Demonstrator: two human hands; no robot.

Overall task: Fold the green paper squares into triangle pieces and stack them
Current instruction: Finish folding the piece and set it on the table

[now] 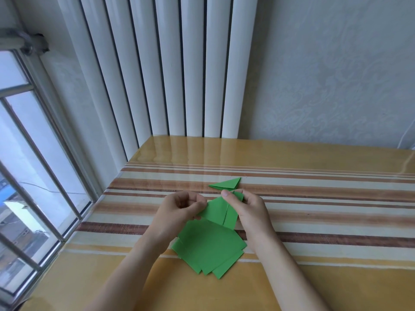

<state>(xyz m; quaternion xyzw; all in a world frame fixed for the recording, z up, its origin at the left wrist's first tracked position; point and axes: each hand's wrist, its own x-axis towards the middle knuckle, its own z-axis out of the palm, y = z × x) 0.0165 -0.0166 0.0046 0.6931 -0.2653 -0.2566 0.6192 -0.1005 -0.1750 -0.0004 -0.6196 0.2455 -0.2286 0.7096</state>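
Paper (216,211) half-folded hangs just above the loose stack (208,248), pinched by left hand (179,209) and right hand (247,209) fingers; uneven pinching could skew the crease and spoil the triangle.

Looks like a home room, table corner by a window. A white column radiator (166,63) is standing against patterned wallpaper (336,75); a glossy striped tablecloth (314,198) is covering the table; the window (33,164) at left is showing buildings outside.
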